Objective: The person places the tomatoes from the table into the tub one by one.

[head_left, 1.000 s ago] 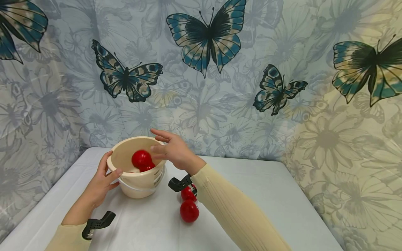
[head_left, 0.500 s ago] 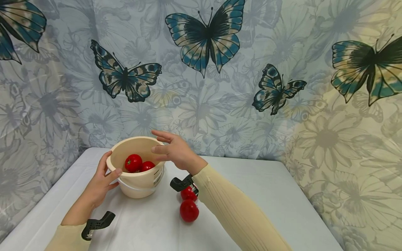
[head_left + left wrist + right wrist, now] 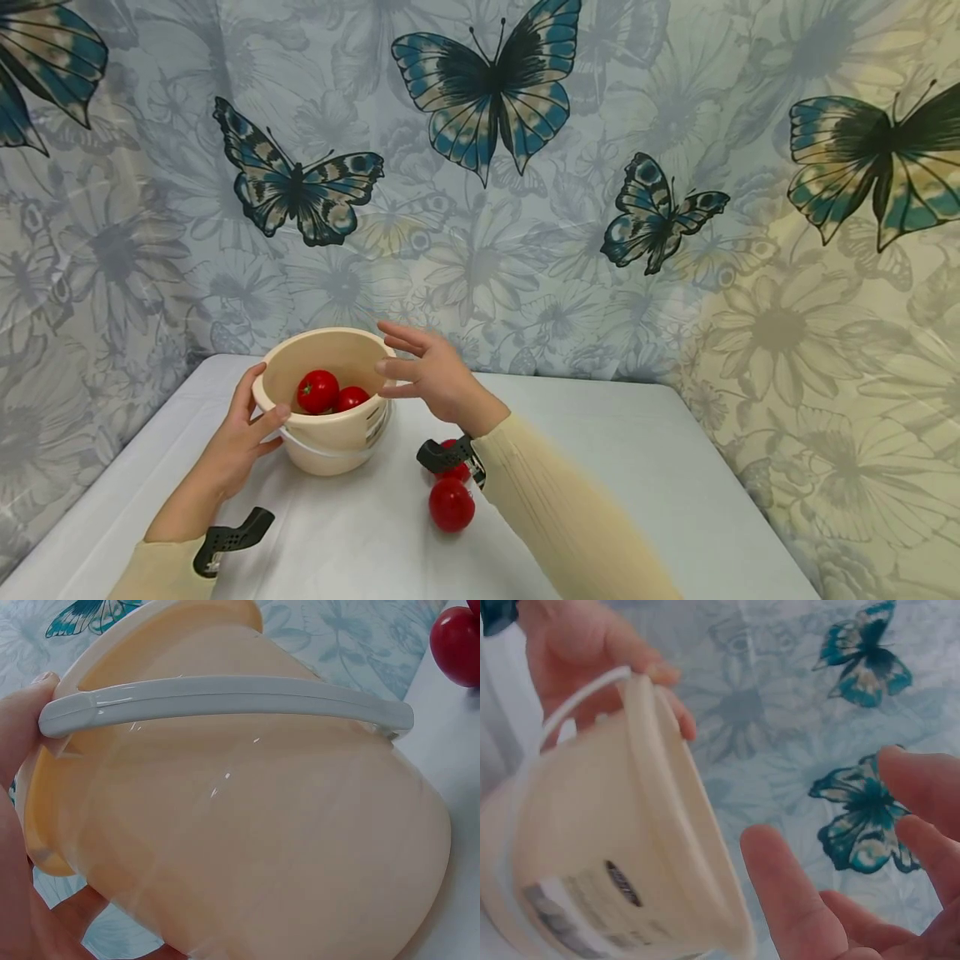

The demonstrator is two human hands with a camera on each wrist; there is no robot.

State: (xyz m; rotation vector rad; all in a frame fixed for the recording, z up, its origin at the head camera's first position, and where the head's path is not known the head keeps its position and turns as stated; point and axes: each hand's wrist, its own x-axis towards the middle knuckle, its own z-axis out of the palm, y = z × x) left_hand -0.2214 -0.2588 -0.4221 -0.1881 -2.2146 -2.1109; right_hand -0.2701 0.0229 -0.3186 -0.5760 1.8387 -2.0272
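A cream bucket [image 3: 315, 432] with a white handle [image 3: 225, 697] stands at the left of the table. Inside it lie two red tomatoes [image 3: 318, 392], one showing a green stem end. My left hand [image 3: 243, 437] grips the bucket's left rim, thumb at the front. To the right of the rim, my right hand [image 3: 438, 377] is held in the air with fingers spread and nothing in them. Below my right wrist, a red tomato [image 3: 452, 505] rests on the table, and another behind it is partly hidden by the wrist camera.
The table [image 3: 600, 467] has a white cover. Behind it hangs a patterned cloth [image 3: 487, 275] with butterflies and flowers. Black wrist cameras [image 3: 238, 533] sit on both forearms.
A tomato dropped into the bucket and settled beside the other one. My right hand has drawn back to the right, away from the bucket's opening. The left hand has stayed put.
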